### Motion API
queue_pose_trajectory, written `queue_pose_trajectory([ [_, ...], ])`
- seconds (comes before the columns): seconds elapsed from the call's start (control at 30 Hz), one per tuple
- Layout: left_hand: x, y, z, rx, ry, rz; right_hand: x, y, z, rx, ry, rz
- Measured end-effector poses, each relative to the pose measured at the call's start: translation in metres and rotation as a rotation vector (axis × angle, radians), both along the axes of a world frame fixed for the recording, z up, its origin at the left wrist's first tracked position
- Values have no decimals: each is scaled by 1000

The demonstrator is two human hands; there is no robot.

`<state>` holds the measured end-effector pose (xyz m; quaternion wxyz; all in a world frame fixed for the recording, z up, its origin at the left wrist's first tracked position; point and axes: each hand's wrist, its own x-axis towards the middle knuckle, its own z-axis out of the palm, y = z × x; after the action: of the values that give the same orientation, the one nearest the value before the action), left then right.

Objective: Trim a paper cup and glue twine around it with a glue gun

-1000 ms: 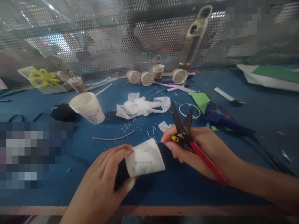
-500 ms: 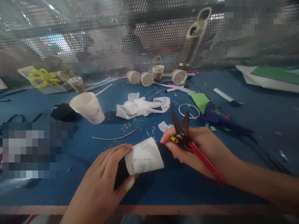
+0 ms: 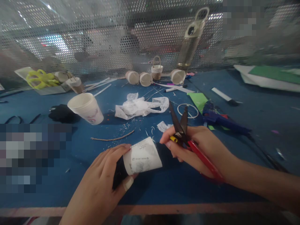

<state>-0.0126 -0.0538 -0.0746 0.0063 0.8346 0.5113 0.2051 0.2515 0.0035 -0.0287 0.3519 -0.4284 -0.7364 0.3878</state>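
Close to the near edge of the blue desk [image 3: 150, 190], about midway along it, the left hand [image 3: 100, 184] grasps a printed paper cup [image 3: 142, 156] tipped on its side, fingers over the top and thumb beneath. Just right of it, the right hand [image 3: 203, 150] is curled around red-handled shears [image 3: 206, 161], blades parted and aimed at the far edge, away from the cup. Its thumb and forefinger tips come together; whether they pinch anything, I cannot tell.

The cup's right-hand end shows no rolled rim, so trimming seems done; the thin white ring [image 3: 187, 111] farther in, near the blue glue gun [image 3: 220, 118], may be the piece cut away. No brown band or handle shows on this cup, so it looks unfinished beside the others.

Mid-desk lie a loose brown twig or cord [image 3: 112, 138], a crumpled white bag [image 3: 138, 107] and, toward the left edge, a tilted white paper cup [image 3: 85, 107]. Along the far edge, by the perforated metal screen [image 3: 93, 37], an upright miniature basket [image 3: 156, 72] has both brown band and handle, apparently complete; similar ones lie on their sides around it.
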Motion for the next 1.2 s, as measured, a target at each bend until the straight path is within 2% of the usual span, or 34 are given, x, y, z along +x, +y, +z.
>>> queue_pose_trajectory([
  [0.57, 1, -1, 2, -2, 4, 73, 0, -5, -2, 142, -56, -27],
  [0.67, 4, -2, 3, 29, -15, 77, 3, -4, -4, 196, -85, 18],
  [0.8, 16, -3, 5, 64, -40, 60, 3, -4, -6, 193, 28, 88],
  [0.93, 25, -3, 9, 67, -164, 84, 1, -3, -4, 62, 12, 12],
  [1.0, 27, -3, 10, 59, -230, 98, 1, -2, -2, 7, 17, 20],
  [1.2, 28, -7, 9, -33, -430, 62, 2, 0, -2, 54, 50, 43],
])
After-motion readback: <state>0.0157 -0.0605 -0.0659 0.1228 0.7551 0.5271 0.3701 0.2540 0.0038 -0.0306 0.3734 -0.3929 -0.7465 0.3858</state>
